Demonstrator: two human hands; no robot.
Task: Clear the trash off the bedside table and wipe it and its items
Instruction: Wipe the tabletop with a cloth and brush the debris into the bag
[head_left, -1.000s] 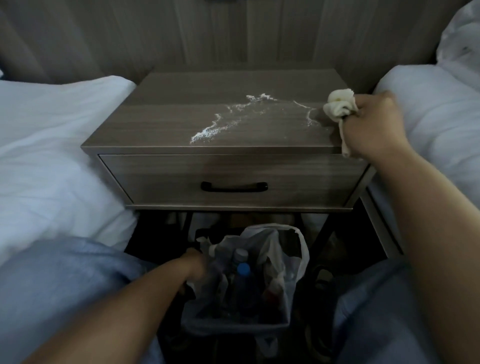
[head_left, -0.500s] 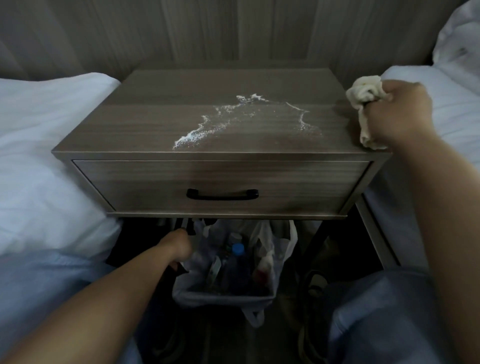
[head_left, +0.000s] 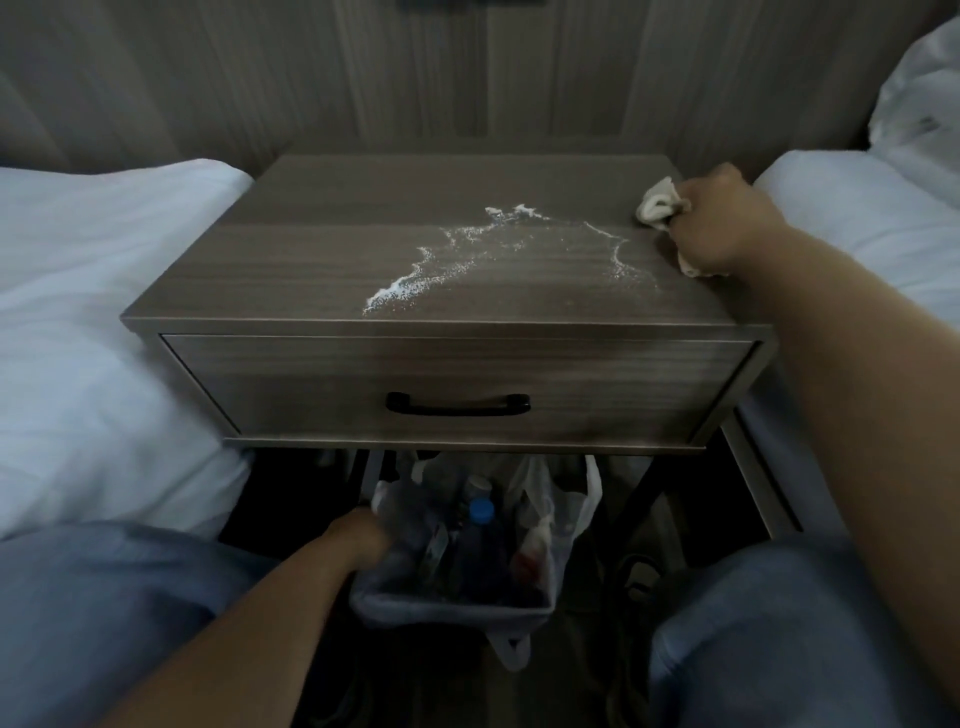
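Clutching a crumpled cream cloth (head_left: 655, 207) at the grey wood-grain bench's (head_left: 322, 270) right edge, right hand (head_left: 719, 228) closed tight; white powder spill (head_left: 467, 260) remains mid-top. Left hand (head_left: 358, 538) grips the bagged trash bin (head_left: 540, 603) below.

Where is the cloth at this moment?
In the head view, the cloth is bunched in the right hand, on the bedside table at its far right edge, just right of the white powder.

Dim, cool light with no visible source leaves the space under the bedside table (head_left: 322, 270) nearly black, the white bedding (head_left: 93, 291) is the brightest area, wide-angle bending curves the edges, and fine detail looks soft and grainy throughout
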